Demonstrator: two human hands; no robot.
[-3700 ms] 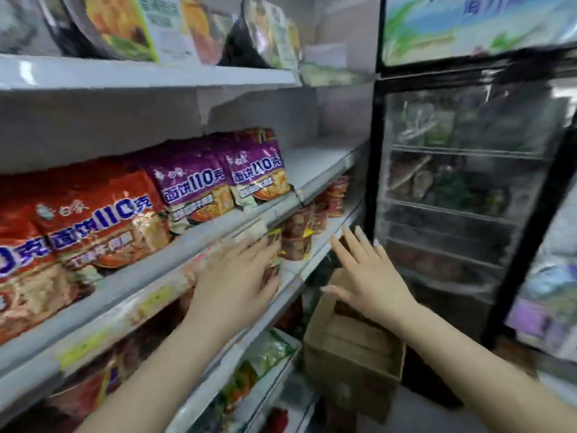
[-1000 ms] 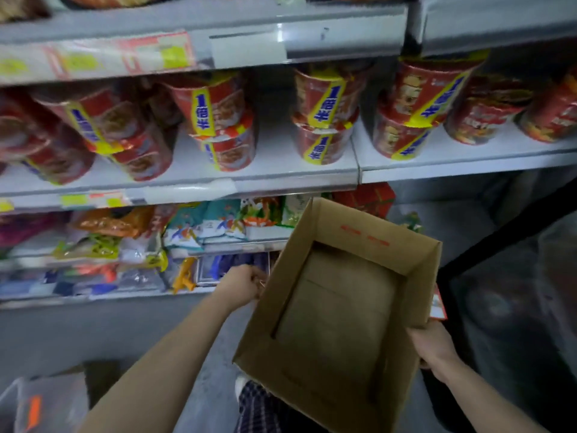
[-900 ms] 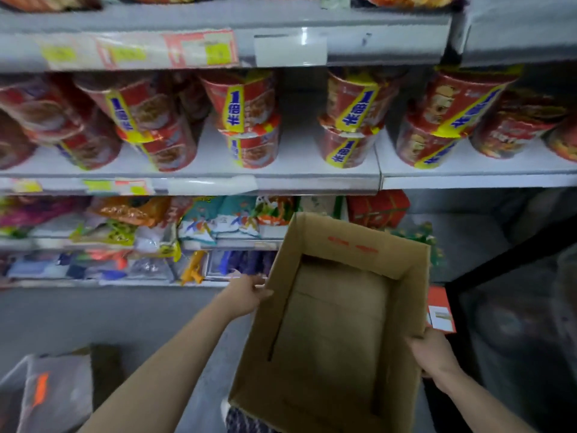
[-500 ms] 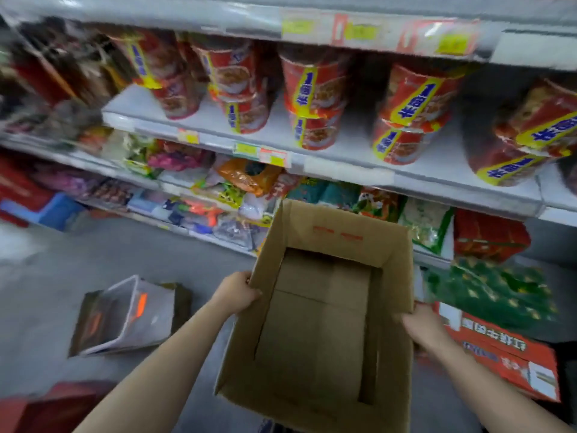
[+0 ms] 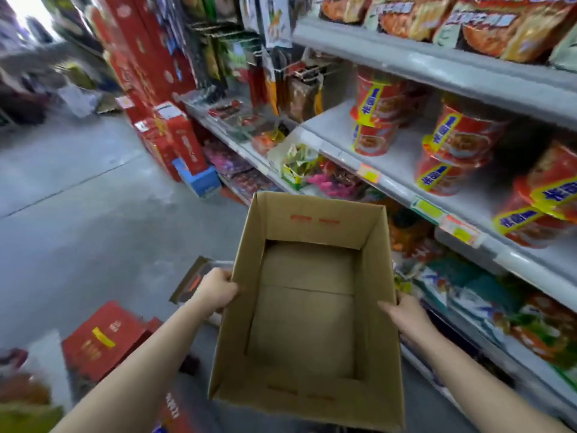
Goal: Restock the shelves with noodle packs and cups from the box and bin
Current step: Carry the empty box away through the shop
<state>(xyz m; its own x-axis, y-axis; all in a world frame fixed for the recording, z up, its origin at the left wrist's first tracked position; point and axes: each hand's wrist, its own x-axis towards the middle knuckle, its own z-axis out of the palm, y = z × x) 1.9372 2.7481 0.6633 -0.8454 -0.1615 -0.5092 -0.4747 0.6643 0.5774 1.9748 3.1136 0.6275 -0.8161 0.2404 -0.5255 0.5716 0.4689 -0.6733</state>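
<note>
An open brown cardboard box (image 5: 307, 310) with nothing inside hangs in front of me above the floor. My left hand (image 5: 217, 290) grips its left wall at the rim. My right hand (image 5: 406, 314) holds the right wall, thumb over the rim. Red noodle cups (image 5: 374, 117) with yellow-blue bands stand stacked on the grey middle shelf (image 5: 396, 160) to the right. Noodle packs (image 5: 487, 23) fill the shelf above. A clear plastic bin (image 5: 195, 281) lies on the floor behind my left hand, mostly hidden.
Red gift boxes (image 5: 103, 339) lie on the floor at lower left, and more are stacked (image 5: 175, 142) at the aisle's far end. Snack bags (image 5: 499, 307) crowd the lower shelves on the right. Grey concrete floor (image 5: 78, 214) spreads to the left.
Both hands have kept their hold on the box. My view has swung left, so the shelves now run along the right and the aisle floor shows at left.
</note>
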